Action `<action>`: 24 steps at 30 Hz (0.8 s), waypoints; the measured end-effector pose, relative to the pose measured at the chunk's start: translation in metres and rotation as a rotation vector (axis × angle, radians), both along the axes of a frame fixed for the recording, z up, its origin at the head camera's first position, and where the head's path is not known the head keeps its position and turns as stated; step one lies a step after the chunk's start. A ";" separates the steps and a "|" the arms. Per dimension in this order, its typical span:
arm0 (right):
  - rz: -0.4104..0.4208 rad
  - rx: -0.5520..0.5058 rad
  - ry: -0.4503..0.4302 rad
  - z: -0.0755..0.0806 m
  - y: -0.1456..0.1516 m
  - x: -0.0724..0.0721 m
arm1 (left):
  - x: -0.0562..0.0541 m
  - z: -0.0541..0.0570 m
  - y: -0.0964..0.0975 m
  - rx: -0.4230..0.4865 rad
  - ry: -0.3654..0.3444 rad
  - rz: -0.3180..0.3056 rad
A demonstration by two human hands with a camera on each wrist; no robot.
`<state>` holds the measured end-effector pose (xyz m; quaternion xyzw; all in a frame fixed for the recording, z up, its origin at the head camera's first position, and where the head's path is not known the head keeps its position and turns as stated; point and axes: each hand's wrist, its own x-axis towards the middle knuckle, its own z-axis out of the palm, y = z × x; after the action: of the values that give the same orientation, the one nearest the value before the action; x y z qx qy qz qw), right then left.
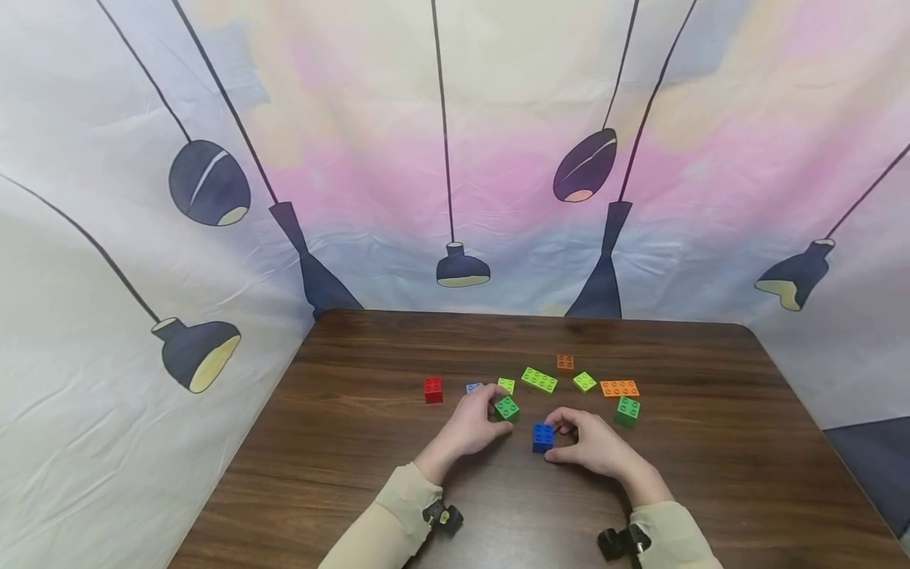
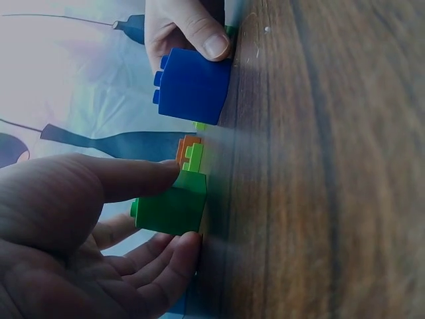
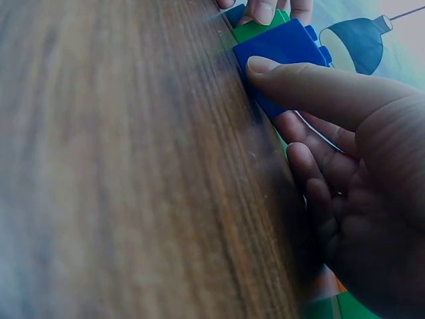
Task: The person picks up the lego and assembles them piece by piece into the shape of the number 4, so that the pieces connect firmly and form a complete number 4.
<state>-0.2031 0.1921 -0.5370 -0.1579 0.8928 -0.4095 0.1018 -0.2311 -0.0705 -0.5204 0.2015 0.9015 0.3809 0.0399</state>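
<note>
A dark wood-grain table (image 1: 320, 442) with scattered toy bricks (image 1: 539, 380) in red, blue, green, lime and orange

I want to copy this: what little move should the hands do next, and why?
Maybe the right hand should bring its blue block gently toward the green block in the left hand. Each hand pinches its block, and the head view shows the two blocks close but apart, so a small move may do.
</note>
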 end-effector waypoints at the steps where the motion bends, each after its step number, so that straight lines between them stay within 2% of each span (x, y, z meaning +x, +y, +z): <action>1: 0.001 0.001 0.000 0.000 0.000 0.000 | 0.000 0.000 0.000 0.000 -0.003 0.002; 24: 0.019 -0.020 -0.005 -0.005 0.003 -0.001 | 0.001 0.000 -0.001 -0.019 -0.019 0.021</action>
<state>-0.2045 0.1950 -0.5417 -0.1666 0.8868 -0.4178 0.1065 -0.2302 -0.0713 -0.5201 0.1881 0.9068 0.3744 0.0463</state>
